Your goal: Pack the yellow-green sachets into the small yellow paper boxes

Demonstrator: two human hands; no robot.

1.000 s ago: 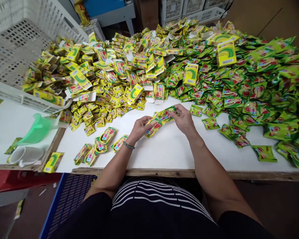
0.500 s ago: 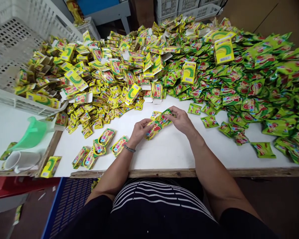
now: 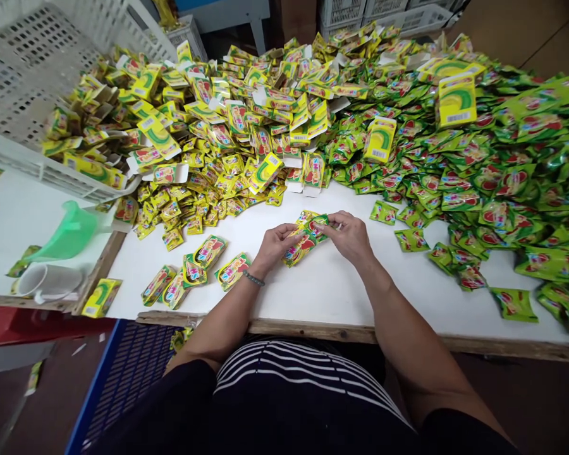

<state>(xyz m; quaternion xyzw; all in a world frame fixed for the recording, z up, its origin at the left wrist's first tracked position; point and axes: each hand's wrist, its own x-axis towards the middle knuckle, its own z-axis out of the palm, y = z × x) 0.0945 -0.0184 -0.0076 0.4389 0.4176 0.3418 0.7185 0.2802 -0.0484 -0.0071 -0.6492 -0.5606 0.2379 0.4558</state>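
Note:
My left hand point(image 3: 275, 248) is closed on a small yellow and green box point(image 3: 298, 253) above the white table. My right hand point(image 3: 349, 236) pinches a green packet point(image 3: 320, 222) at the upper right end of that box. A small yellow packet point(image 3: 305, 216) shows just behind the box. Several filled-looking boxes point(image 3: 209, 252) lie to the left of my left wrist. Beyond my hands are a heap of small yellow packets point(image 3: 227, 183), a pile of open yellow boxes point(image 3: 237, 117) and, at right, a large heap of green packets point(image 3: 459, 183).
A white crate point(image 3: 61, 167) tips boxes out at the upper left. Below it are a green scoop point(image 3: 69, 234) and a white mug point(image 3: 50, 282). A wooden strip point(image 3: 313, 330) edges the table near my body, with a blue crate point(image 3: 123, 373) below at left.
The view has shifted, so the table's contents appear further right. My fingers have drawn closer together, and the green packet now sits lower against the box.

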